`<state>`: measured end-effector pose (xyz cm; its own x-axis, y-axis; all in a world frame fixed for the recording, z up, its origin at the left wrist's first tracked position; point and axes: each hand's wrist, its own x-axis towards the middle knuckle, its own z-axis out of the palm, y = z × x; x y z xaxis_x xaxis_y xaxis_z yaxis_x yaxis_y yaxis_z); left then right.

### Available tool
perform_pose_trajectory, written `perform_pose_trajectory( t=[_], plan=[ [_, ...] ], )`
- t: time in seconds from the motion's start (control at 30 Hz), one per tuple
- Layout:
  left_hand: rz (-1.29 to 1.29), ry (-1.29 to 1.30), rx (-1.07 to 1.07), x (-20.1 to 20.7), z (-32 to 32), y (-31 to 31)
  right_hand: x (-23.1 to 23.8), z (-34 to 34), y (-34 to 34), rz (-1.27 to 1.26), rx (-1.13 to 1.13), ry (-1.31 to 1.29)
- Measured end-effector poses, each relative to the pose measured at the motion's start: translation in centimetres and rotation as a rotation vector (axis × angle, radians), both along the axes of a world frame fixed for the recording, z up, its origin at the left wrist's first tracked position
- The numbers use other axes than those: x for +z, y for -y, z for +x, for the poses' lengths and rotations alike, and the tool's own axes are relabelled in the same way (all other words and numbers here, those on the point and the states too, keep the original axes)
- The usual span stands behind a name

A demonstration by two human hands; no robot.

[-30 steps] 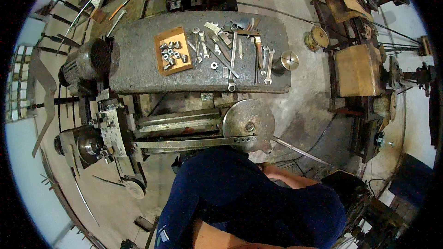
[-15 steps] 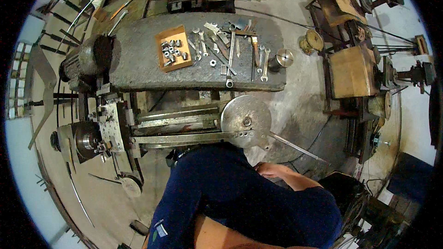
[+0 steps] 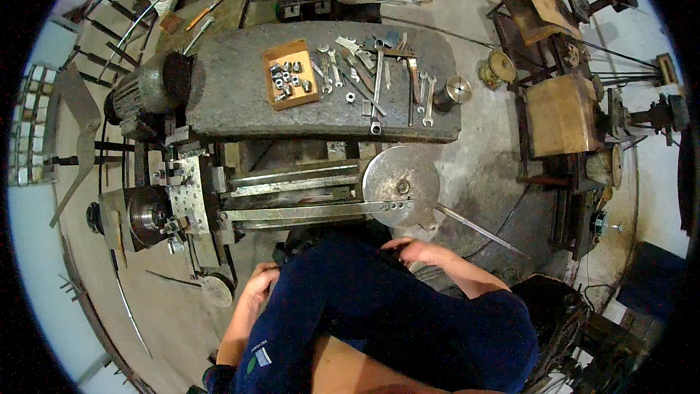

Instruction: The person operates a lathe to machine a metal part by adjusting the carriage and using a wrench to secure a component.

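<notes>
My left hand (image 3: 261,282) is at the left side of my dark blue shirt (image 3: 328,299). Its fingers are mostly hidden against the cloth, so their closing cannot be judged. On the other side, my right hand (image 3: 417,250) rests by my hip with fingers partly stretched toward the shirt and thumb apart; no tool shows in it. Just beyond my lap lies a machine with a round metal disc (image 3: 394,168), a long flat bar (image 3: 306,214) joined to it, and a drilled metal block (image 3: 191,193) at the left. A metal rod (image 3: 481,229) sticks out right of the disc.
A dark worktop (image 3: 230,113) behind the machine carries a cardboard box (image 3: 300,56) of metal fittings, several spanners (image 3: 430,102), a brush (image 3: 413,73) and a metal cylinder (image 3: 458,90). A motor (image 3: 135,98) sits at its left. Board-topped stands (image 3: 558,117) line the right.
My left hand has come into view at the left side of my shirt. My right hand has shifted slightly up, its fingers showing more. The whole view has moved a little.
</notes>
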<state>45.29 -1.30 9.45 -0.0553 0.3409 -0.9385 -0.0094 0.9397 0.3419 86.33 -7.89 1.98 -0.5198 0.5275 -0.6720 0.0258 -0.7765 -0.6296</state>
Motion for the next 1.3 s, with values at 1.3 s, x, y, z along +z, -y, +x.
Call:
perform_pose_trajectory(
  t=[1.3],
  plan=[
    [0.51,-0.186,-0.344,-1.9,-2.7,1.5,9.8,-2.7,-32.5,1.006,0.252,0.372]
  ],
)
